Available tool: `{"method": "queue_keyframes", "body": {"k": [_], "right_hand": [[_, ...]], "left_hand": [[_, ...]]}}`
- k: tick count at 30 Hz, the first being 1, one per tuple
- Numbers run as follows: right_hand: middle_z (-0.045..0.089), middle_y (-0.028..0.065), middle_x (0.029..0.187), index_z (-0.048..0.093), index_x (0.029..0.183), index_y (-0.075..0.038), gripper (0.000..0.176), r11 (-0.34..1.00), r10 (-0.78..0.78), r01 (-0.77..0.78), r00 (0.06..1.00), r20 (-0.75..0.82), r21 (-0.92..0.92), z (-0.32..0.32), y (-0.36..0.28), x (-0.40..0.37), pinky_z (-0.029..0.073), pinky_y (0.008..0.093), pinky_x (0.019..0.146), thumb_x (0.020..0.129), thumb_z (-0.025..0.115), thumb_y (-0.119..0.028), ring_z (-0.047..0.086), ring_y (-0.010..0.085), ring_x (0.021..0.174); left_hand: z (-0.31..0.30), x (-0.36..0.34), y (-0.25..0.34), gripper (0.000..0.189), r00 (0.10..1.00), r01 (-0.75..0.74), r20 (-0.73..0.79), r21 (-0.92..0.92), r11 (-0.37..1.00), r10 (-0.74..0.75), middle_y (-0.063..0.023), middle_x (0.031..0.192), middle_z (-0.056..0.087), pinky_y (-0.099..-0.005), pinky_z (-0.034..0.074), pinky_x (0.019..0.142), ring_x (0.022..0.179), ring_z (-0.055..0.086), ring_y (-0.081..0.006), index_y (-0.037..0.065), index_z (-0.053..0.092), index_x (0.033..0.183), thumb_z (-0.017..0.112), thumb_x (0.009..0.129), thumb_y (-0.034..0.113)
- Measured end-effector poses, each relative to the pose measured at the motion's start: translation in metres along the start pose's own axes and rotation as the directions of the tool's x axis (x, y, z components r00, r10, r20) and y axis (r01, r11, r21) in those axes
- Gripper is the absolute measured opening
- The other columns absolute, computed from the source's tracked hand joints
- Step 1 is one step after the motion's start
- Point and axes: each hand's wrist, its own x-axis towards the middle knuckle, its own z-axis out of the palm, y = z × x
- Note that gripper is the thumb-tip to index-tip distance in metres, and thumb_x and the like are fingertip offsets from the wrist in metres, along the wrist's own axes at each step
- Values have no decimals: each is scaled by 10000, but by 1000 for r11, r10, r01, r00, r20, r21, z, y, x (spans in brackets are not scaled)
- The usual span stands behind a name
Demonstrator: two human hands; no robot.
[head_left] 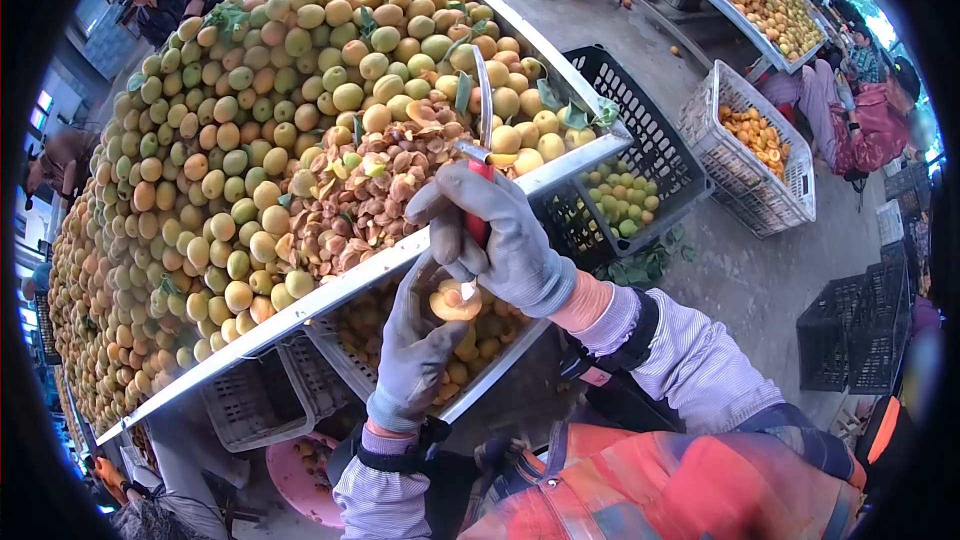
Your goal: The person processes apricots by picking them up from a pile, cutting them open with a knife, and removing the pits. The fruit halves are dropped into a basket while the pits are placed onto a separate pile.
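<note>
Just below the frame's centre, the left hand (pixel 412 365) grips a cut fruit (pixel 453 306); the right hand (pixel 512 240) has its grip closed around a red-handled tool (pixel 479 224). A steady fruit and short, controlled strokes seem safest.

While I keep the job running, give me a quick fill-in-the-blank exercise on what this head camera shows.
1. The right hand grips a curved-bladed tool whose handle is coloured ____.
2. A cut fruit is held in the ____ hand.
3. The basin on the floor, at the lower left of the picture, is coloured ____.
4. The crate of orange fruit pieces, at the right of the picture, is coloured ____.

Missing words: red; left; pink; white.
</note>
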Motion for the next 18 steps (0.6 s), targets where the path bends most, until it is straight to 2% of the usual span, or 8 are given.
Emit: {"method": "queue_keyframes", "body": {"k": [1,2,6,9,11,14,16,18], "right_hand": [[562,50,615,616,912,-6,411,1000,-12,12,999,30,-3,-1,1,0,278,180,363,942,434,-374,384,58,385],[561,57,621,617,922,-20,441,986,-150,153,987,61,-65,-2,6,0,281,183,355,942,438,-423,389,58,381],[564,62,638,613,943,-34,435,971,-172,184,981,91,-153,-2,3,-2,301,180,358,934,458,-441,405,60,380],[553,40,600,625,865,-27,405,993,-96,95,995,-3,-76,1,5,-1,314,182,356,921,504,-410,423,60,378],[503,8,465,640,714,-22,374,997,44,-49,996,-81,-61,9,-1,-3,312,186,364,887,578,-347,422,53,356],[532,11,507,617,685,-28,363,997,66,-69,996,-52,-42,13,-6,-7,315,192,355,880,601,-333,439,52,364],[543,13,525,606,672,-33,355,996,91,-92,995,-49,-17,14,-3,-8,320,194,353,880,607,-321,445,52,367],[567,18,558,589,656,-43,329,991,40,-39,999,9,-127,18,4,-10,328,195,352,881,612,-282,445,49,371]], "left_hand": [[-1,0,-2,715,1000,-1,22,-23,1000,2,-111,1335,410,-328,342,1037,1211,428,-192,-18,310,1371,692,776,84],[-1,0,-3,715,1000,0,22,-24,1000,1,-111,1335,410,-328,342,1037,1211,428,-192,-18,310,1371,692,776,84],[5,0,1,720,999,51,13,-67,996,-51,-98,1337,408,-320,331,1041,1216,424,-181,-20,300,1377,663,760,53],[5,-1,-2,709,997,80,33,-138,987,-76,-91,1333,414,-311,326,1038,1217,422,-176,-26,287,1383,631,766,36],[5,-2,-3,701,995,88,55,-216,973,-77,-89,1330,417,-308,323,1037,1217,420,-173,-29,278,1388,610,773,20],[7,-4,-5,688,998,66,32,-117,991,-62,-84,1329,420,-289,303,1037,1213,416,-161,-36,259,1394,553,772,-21],[2,-4,-11,541,1000,-12,24,133,991,8,-48,1210,487,-285,342,992,1112,469,-144,-13,364,1321,521,803,-30],[2,-7,-14,483,1000,-10,-13,114,993,12,-42,1185,498,-281,357,972,1092,477,-137,-10,399,1282,498,811,-48]]}}
